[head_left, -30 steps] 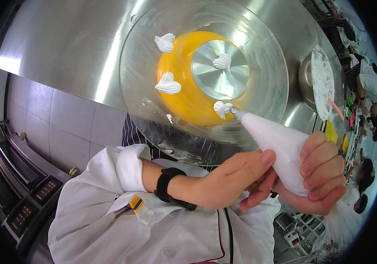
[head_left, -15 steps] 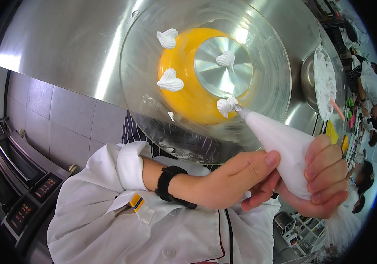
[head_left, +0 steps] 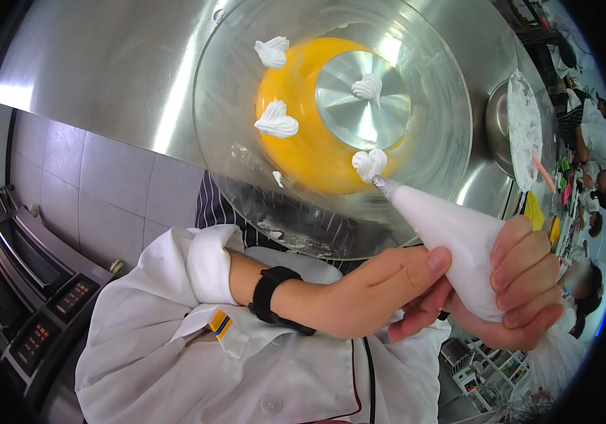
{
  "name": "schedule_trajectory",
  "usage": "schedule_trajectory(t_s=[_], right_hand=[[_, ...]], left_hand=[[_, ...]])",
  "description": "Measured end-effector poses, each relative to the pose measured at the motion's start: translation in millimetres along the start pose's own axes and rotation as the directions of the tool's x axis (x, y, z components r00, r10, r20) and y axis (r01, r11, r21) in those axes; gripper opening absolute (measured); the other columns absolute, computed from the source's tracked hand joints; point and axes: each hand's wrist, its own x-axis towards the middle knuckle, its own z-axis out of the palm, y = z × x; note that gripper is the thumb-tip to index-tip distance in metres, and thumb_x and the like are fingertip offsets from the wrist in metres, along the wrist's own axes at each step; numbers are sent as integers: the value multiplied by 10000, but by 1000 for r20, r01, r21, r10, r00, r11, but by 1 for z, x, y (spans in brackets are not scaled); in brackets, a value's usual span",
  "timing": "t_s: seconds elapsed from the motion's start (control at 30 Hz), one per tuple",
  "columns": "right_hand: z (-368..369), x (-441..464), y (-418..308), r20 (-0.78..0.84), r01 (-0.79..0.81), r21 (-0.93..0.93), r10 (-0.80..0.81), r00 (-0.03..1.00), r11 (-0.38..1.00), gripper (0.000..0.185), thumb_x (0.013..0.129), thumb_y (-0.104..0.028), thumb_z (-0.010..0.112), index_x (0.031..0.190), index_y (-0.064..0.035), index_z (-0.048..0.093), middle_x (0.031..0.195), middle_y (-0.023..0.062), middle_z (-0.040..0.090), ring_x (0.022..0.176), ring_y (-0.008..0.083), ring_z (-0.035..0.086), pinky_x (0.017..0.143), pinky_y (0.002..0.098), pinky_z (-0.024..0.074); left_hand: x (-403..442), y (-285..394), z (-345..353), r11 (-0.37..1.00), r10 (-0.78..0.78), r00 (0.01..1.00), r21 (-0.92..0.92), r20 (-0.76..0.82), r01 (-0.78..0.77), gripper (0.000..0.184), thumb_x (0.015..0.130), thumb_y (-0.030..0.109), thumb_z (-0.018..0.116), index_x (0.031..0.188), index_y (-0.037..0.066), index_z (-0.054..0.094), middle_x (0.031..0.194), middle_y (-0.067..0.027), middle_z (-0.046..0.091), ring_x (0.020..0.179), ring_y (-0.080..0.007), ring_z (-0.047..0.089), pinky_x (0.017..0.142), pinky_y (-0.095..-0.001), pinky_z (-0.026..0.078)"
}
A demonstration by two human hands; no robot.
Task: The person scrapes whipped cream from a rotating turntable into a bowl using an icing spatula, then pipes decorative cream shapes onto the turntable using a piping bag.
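My right hand point(head_left: 525, 290) is wrapped around the full upper part of a white piping bag point(head_left: 451, 230), whose twisted end trails behind it. Against the bag's lower side rests my left hand point(head_left: 380, 290), thumb on it and the other fingers curled, partly hidden underneath. The metal piping tip point(head_left: 383, 185) touches the pointed end of a white cream heart point(head_left: 369, 164) on a clear round turntable point(head_left: 444, 120). Other piped hearts lie there: a ridged one point(head_left: 276, 119) at left, another point(head_left: 272, 52) farther back and one point(head_left: 367, 87) over the metal disc point(head_left: 338, 116).
Beneath the clear plate is a yellow base point(head_left: 285, 85). A metal bowl point(head_left: 498, 127) with white cream stands to the right on the steel table point(head_left: 119, 63). Machines with control panels point(head_left: 73, 300) are at lower left. Several people are at the far right.
The piping tip has moved slightly left and down, and the nearest cream blob now has a fuller heart shape. The turntable and its hearts have shifted slightly. Both hands keep their hold.
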Motion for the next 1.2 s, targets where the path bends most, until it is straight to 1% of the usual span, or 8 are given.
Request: schedule_trajectory(t_s=[0.4, 0.47, 0.57, 0.63, 0.7, 0.8, 0.93, 1.2], right_hand=[[8, -4, -10, -248, 12, 266, 57, 967, 964, 364, 924, -251, 328, 571, -161, 338, 571, -46, 396, 520, 77, 396, 553, 228, 342], [-2, -2, -14, -265, 55, 248, 13, 964, 967, 367, 923, -249, 336, 566, -164, 337, 566, -50, 393, 522, 73, 399, 561, 223, 341], [-23, 2, -20, -299, 119, 232, -46, 953, 965, 371, 918, -249, 352, 556, -167, 331, 568, -50, 394, 535, 70, 401, 586, 214, 335], [-33, 4, -19, -283, 153, 247, -80, 956, 957, 368, 914, -235, 352, 552, -170, 323, 570, -45, 388, 545, 71, 400, 591, 215, 330], [-39, 3, -17, -299, 172, 261, -90, 950, 950, 365, 909, -224, 357, 550, -174, 310, 572, -41, 384, 551, 72, 394, 585, 219, 324], [-44, 1, -14, -317, 175, 280, -81, 945, 944, 367, 904, -227, 366, 547, -174, 300, 565, -44, 376, 537, 73, 380, 569, 221, 316], [-45, -1, -14, -373, 182, 255, -77, 925, 950, 377, 904, -239, 362, 540, -172, 290, 553, -47, 362, 516, 72, 360, 545, 223, 302], [-38, -2, -14, -374, 163, 253, -59, 925, 954, 382, 908, -244, 349, 538, -174, 285, 547, -48, 355, 509, 75, 359, 538, 221, 300]], left_hand=[[-8, -3, 0, 998, 0, 990, 68, 144, -10, 334, 972, 306, 313, 887, 21, 465, 699, -20, 496, 605, -95, 449, 575, -237, 377], [-10, 4, -1, 929, -159, 975, 356, 152, 96, 177, 946, 181, 407, 936, 12, 456, 761, -16, 496, 659, -88, 457, 607, -238, 387], [-21, -1, -22, 865, -188, 982, 476, 18, 157, 169, 915, 190, 485, 916, 30, 431, 737, 2, 498, 611, -62, 481, 534, -215, 390], [-30, 6, -29, 844, -259, 965, 475, -45, 249, 174, 918, 179, 473, 984, 23, 433, 797, -15, 514, 662, -78, 485, 615, -229, 412], [-37, 12, -30, 784, -157, 987, 605, -31, 144, 202, 907, 102, 460, 1088, 21, 418, 947, -53, 502, 759, -109, 479, 714, -272, 404], [-49, 21, -27, 664, -91, 995, 741, -49, 97, 238, 916, 129, 446, 1124, 26, 390, 836, -35, 526, 739, -108, 488, 733, -280, 400], [-72, 32, -29, 843, -75, 997, 535, 13, 56, 212, 895, 74, 463, 1097, 25, 426, 848, -46, 533, 686, -120, 497, 703, -281, 410], [-66, 40, -35, 680, -90, 987, 732, 131, -35, 135, 875, 83, 492, 989, 12, 486, 859, -55, 551, 734, -137, 529, 668, -271, 429]])
